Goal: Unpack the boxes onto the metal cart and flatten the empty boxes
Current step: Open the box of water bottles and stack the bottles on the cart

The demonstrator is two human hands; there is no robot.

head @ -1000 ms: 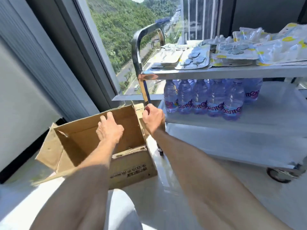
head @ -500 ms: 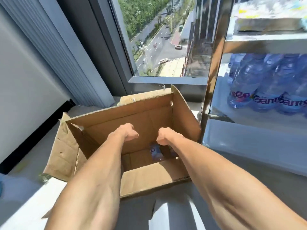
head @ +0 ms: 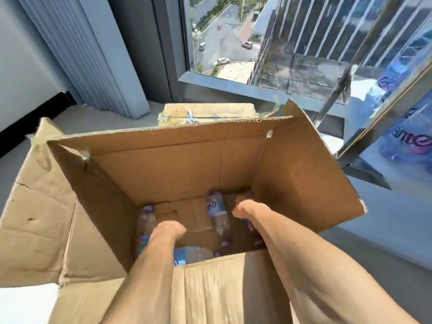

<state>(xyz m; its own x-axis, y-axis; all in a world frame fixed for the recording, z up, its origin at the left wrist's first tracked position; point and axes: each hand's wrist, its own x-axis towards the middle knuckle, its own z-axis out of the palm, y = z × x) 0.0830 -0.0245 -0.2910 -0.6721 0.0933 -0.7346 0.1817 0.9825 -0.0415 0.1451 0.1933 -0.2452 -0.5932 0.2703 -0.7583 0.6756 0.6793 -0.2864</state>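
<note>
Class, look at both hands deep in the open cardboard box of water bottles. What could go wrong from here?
1. The left hand and right hand reach among loose lying bottles; one could slip from a hasty grip.
2. The cardboard box has a raised flap beside the metal cart; lifted bottles might snag there.

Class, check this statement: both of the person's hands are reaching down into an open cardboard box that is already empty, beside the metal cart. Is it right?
Not quite. The head view shows the cardboard box is not empty: water bottles still lie on its bottom. The rest holds: the left hand and right hand are both down inside it, beside the metal cart.
</note>
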